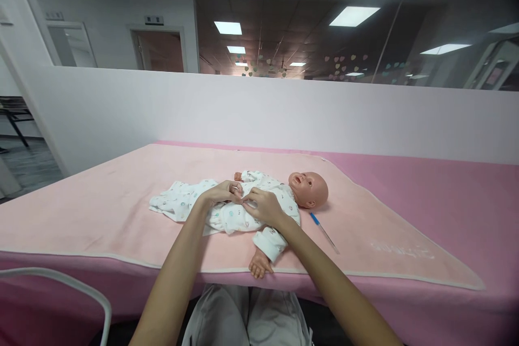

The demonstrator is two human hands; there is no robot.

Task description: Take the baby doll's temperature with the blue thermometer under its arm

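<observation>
A baby doll [310, 189] lies on its back with its head to the right, dressed in white baby clothes [237, 220] with small prints. Over the doll's belly, my left hand [223, 193] is closed, its fingertips pinching at the front of the clothes. My right hand [263, 206] meets it there from the right, thumb and fingers pinched at the same spot. The small bit of cloth between the fingertips is mostly hidden. One doll arm [261, 264] points toward the near table edge, below my right wrist.
A slim stick with a blue end [323, 232] lies right of the doll. Under both is a peach mat [101, 200] on a pink-covered table [458, 200]. A low white partition [284, 113] rises behind. A white curved rail [81, 284] stands at the near left.
</observation>
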